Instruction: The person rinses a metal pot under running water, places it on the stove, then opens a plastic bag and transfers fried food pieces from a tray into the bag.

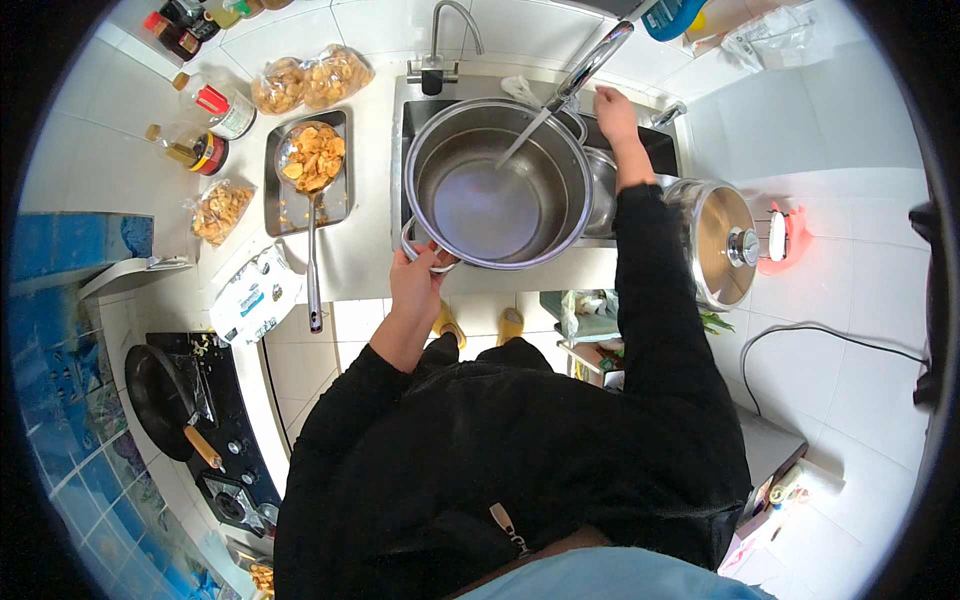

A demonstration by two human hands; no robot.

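A large stainless steel pot point(561, 214) rests over the sink point(660, 152), with water in its bottom. My left hand point(418, 281) grips the pot's near-left loop handle point(406, 234). From the chrome faucet point(596, 61) a stream of water point(521, 141) falls into the pot. My right hand point(616, 114) is beyond the pot's right side, close to the faucet, with fingers curled. Whether those fingers hold anything is hidden. The pot's far handle point(579, 126) shows just left of that hand. Partly behind the pot, a metal bowl point(602, 196) lies in the sink.
Left of the sink, a metal tray point(271, 180) holds a skimmer point(314, 262) with fried pieces. Bagged food point(337, 77), bottles point(222, 105) and a white package point(259, 292) surround it. A glass-lidded pot point(716, 247) stands right. A wok point(159, 401) sits on the stove.
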